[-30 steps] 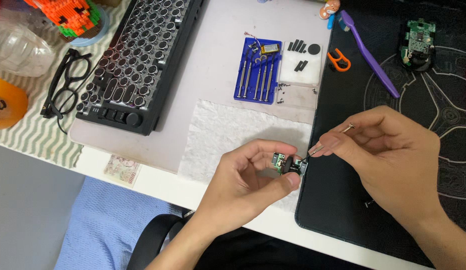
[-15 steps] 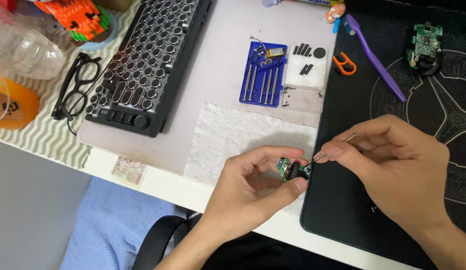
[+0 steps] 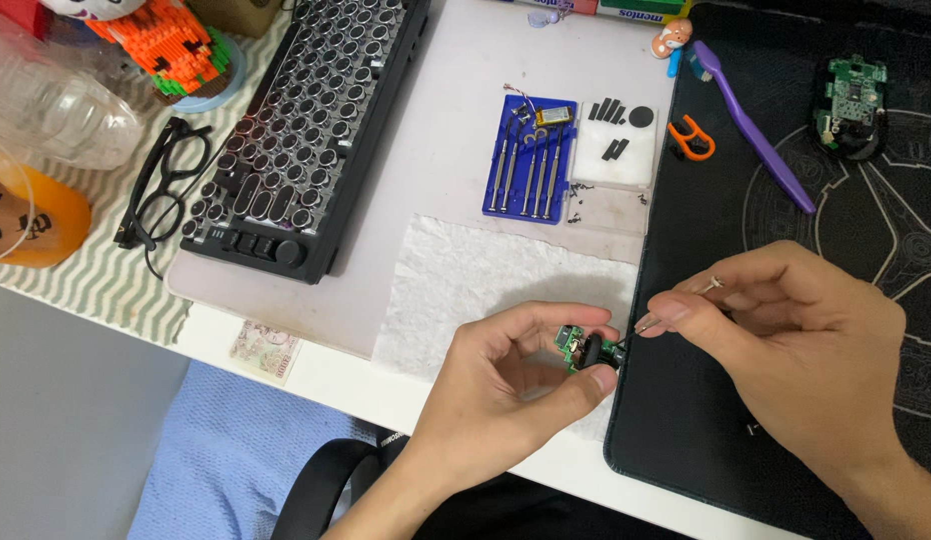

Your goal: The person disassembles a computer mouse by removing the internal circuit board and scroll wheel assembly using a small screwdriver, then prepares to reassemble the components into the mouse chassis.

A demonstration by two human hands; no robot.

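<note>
My left hand pinches a small green circuit board by its edges, thumb and forefinger closed on it, above the white paper towel. My right hand grips a thin metal tool, tip at the board (light, stiff, fragile, I judge: hold edges only).

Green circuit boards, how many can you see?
2. One small green circuit board is pinched in the left hand; the other green circuit board lies on the black mat, top right.
</note>
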